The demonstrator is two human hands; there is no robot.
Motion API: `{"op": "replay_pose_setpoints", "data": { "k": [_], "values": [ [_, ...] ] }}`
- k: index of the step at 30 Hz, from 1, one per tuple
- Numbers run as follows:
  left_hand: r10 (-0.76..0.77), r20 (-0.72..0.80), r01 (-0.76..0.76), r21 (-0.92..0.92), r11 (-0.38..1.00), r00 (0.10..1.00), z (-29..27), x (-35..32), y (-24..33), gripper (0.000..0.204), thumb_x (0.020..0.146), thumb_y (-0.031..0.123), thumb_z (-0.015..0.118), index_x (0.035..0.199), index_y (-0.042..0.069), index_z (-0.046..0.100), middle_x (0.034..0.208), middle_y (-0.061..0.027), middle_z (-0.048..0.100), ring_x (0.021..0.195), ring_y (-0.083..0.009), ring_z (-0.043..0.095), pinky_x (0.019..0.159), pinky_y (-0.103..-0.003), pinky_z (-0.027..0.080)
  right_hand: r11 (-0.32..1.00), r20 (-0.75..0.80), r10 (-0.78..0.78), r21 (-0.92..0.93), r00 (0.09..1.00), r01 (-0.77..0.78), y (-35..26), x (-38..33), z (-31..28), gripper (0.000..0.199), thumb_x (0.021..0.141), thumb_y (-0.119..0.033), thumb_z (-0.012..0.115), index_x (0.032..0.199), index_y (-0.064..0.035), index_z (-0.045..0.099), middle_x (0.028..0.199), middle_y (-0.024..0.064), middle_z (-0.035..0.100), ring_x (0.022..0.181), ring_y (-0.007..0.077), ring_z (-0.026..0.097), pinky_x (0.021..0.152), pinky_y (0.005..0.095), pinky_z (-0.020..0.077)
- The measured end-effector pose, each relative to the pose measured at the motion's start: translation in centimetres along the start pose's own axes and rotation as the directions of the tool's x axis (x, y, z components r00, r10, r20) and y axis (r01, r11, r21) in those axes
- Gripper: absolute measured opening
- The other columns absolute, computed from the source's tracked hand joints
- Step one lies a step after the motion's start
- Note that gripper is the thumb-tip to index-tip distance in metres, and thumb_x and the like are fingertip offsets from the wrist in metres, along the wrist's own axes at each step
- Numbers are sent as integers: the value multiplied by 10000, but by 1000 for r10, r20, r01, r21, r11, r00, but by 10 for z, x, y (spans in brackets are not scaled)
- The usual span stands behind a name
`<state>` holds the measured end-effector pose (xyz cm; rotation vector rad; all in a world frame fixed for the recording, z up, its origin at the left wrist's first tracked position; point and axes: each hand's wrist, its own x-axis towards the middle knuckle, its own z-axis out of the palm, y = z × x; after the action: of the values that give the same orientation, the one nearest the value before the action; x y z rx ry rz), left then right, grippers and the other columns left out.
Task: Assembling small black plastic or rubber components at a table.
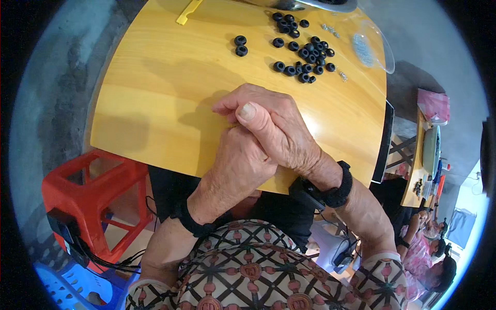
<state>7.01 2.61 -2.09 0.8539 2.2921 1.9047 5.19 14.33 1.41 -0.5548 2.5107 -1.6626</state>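
Both my hands are pressed together above the near part of the yellow tabletop (155, 93). My left hand (240, 155) is closed, its fingers tucked out of sight under the other hand. Folded over it from the right is my right hand (284, 126), with its thumb lying across the top and its fingers curled on the far side. Anything between the palms is hidden. Beyond the hands lie several small black ring-shaped pieces (310, 58) in a loose group. Two more black rings (241, 50) sit apart, to the left of that group.
Small shiny metal bits (330, 31) and a clear bag of small pieces (363, 50) lie far right. A yellow tool (188, 12) and a metal bowl (289, 4) are at the far edge. A red stool (93, 191) stands left; people (423, 258) sit at right.
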Motion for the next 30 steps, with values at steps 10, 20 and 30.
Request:
{"op": "replay_pose_setpoints", "data": {
  "k": [10, 20, 30],
  "values": [
    [-6, -71, 10, 59, 998, 997, 2, -1, -1, 109, 747, 53, 649, 817, -8, 592, 742, -157, 622, 688, -315, 627, 588, -372, 487, 999, -32, 12, 32, 999, -11, 3, 5, 5, 408, 935, -336, 442, 749, 17, 523, 674, 176, 487, 661, 362, 478, 603, 391, 423],
    [-316, 161, 333, -87, 939, 935, -15, 9, 14, 127, 758, 100, 683, 757, -22, 647, 619, -51, 610, 482, -140, 557, 443, -269, 429, 887, -326, 167, 461, 931, 3, -15, -19, -26, 439, 946, -385, 455, 1023, 16, 616, 933, 79, 631, 846, 138, 576, 782, 282, 469],
    [-525, 479, 710, -443, 548, 704, -25, -26, 57, 219, 795, 227, 698, 756, 15, 664, 587, 7, 550, 444, -36, 454, 366, -160, 308, 960, -295, -26, -272, 955, -58, -50, -117, -2, 411, 711, -146, 746, 1077, -23, 603, 857, 99, 625, 780, 229, 619, 693, 308, 501]
  ]
}}
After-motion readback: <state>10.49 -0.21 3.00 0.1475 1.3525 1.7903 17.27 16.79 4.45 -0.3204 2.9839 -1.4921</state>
